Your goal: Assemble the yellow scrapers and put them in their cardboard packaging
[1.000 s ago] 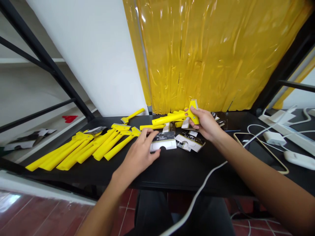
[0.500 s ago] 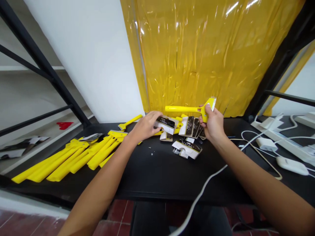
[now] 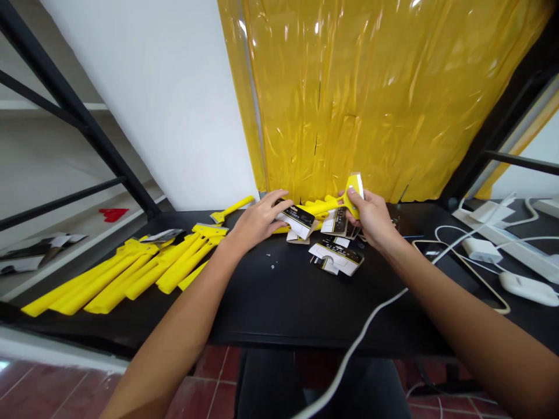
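My right hand [image 3: 373,218] grips a yellow scraper [image 3: 354,198] by its head, the thumb pressed on it and the blade edge pointing up. Its handle reaches left towards a black-and-white cardboard sleeve [image 3: 298,220]. My left hand [image 3: 259,224] pinches that sleeve between thumb and fingers. Whether the handle end has entered the sleeve I cannot tell. Behind and below lie more yellow scrapers and cardboard sleeves [image 3: 334,221], partly covered by my hands. Nearer to me a separate sleeve [image 3: 343,259] rests flat on the black table [image 3: 305,314].
Several yellow scrapers [image 3: 117,273] are lined up at the left, with a single scraper [image 3: 233,208] behind them. Tiny metal bits [image 3: 272,267] lie mid-table. On the right are a phone-like device [image 3: 463,276], a charger [image 3: 481,250] and a power strip [image 3: 524,238]. A white cable [image 3: 371,320] crosses the front edge.
My right hand has brought the scraper left and tilted it, so its handle now slopes down towards the sleeve. My left hand still pinches the sleeve, now tilted more. The view shifted slightly.
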`<state>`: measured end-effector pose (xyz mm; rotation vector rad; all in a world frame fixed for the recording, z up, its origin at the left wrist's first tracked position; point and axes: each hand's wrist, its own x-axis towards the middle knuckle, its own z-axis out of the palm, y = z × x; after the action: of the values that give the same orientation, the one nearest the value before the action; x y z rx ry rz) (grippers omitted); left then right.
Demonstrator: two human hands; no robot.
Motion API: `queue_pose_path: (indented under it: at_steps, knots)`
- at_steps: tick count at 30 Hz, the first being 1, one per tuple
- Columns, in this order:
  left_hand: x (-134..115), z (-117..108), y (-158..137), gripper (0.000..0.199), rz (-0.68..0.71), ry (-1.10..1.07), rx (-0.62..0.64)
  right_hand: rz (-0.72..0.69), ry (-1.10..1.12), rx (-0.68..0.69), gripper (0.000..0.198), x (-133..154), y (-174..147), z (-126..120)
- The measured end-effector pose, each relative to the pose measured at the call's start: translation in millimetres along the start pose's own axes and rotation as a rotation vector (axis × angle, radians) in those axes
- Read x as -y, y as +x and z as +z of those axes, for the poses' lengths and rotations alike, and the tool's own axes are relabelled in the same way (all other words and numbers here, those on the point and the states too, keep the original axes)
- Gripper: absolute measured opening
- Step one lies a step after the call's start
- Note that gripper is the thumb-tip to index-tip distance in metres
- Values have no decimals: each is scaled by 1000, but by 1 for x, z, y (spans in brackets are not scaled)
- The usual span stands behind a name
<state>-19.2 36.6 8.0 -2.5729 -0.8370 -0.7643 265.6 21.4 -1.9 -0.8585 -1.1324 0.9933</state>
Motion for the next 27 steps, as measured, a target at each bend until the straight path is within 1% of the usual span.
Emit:
queue_pose_path:
  at_steps: [5,8,10,12,14,16,18,20,22,27]
  knots:
    - [2,-2,1,47,74,101,-39,94,42,19,27,-3,5,-6]
    - [-1,-4,2,43,19,123,-51,179,88,11,19,-3,9,-11]
    - [-4,-2,0,33,-43,60,-65,237,133,12,17,-3,11,-14]
    - [-9,2,-1,24,-108,-88,-91,277,169,22,18,-4,13,-17]
    - [-17,9,-1,23,-210,-305,-135,275,188,21,19,-4,14,-18]
    - [-26,18,0,27,-383,-583,-209,238,194,9,17,-5,14,-18]
    - [-35,25,4,32,-571,-916,-296,194,204,-3,15,-6,13,-16]
    - [-41,30,8,36,-695,-1143,-366,159,212,-19,14,-6,11,-13]
    - [-44,32,11,39,-761,-1237,-425,128,210,-25,17,-6,8,-10]
    - [-43,34,12,47,-854,-1276,-519,48,187,-24,29,-2,0,1]
